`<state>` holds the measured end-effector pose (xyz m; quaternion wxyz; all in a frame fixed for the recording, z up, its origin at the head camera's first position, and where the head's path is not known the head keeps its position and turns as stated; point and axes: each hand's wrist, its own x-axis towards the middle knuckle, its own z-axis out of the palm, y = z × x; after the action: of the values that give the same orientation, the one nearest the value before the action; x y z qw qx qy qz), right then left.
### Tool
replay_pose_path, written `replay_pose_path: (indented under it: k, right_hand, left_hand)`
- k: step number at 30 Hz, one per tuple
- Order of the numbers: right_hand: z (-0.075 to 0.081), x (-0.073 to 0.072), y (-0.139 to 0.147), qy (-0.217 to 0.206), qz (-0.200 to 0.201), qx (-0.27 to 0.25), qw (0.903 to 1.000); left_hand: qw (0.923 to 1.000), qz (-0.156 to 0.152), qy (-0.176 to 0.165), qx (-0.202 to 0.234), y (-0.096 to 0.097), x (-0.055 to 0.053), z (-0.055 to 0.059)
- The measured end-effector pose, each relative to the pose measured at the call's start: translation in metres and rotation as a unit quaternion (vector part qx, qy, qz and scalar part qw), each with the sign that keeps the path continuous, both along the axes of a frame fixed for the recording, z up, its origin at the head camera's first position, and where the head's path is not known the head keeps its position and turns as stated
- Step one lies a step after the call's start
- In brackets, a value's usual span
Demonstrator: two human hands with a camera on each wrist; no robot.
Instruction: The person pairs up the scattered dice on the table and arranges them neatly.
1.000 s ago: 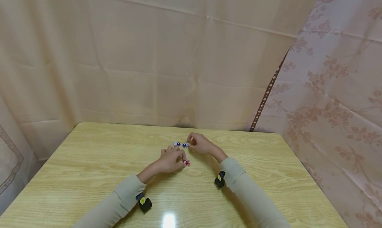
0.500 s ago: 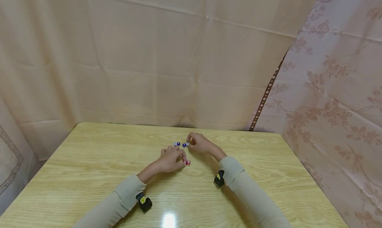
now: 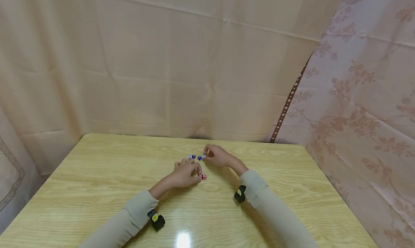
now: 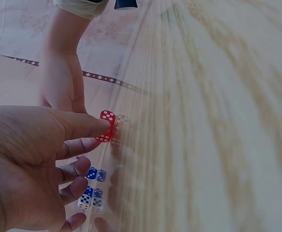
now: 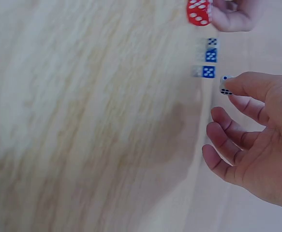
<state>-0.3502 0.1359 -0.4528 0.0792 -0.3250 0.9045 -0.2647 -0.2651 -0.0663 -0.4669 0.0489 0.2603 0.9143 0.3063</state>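
Observation:
My left hand pinches a red die with white pips between thumb and forefinger, low over the table; whether a second red die sits against it I cannot tell. Its other fingers are spread in the left wrist view. Farther back, my right hand pinches a white die with dark pips between thumb and forefinger. Just left of that white die is a blue die. Beyond the left fingertips, another blue die stands beside a second white die.
All the dice are near the back middle of a light wood-grain table. A beige curtain hangs behind its far edge, and a flowered cloth hangs at the right. Each sleeved wrist carries a small black camera.

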Motion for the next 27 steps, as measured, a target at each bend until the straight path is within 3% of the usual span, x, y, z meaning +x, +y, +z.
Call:
replay_pose_path:
  k: [10,18,27]
  right_hand:
    - [0.018,0.025,0.013,0.022,-0.007,-0.032,0.9992]
    - [0.023,0.054,0.017,0.064,-0.044,-0.002,0.9970]
    - [0.021,0.078,0.016,0.079,-0.034,0.004,0.9963]
  left_hand:
    - [1.0000,0.001,0.000,0.001,-0.001,-0.001,-0.003]
    - [1.0000,0.002,-0.001,-0.001,0.000,-0.002,-0.004]
    - [1.0000,0.002,-0.005,-0.003,0.000,-0.001,-0.004]
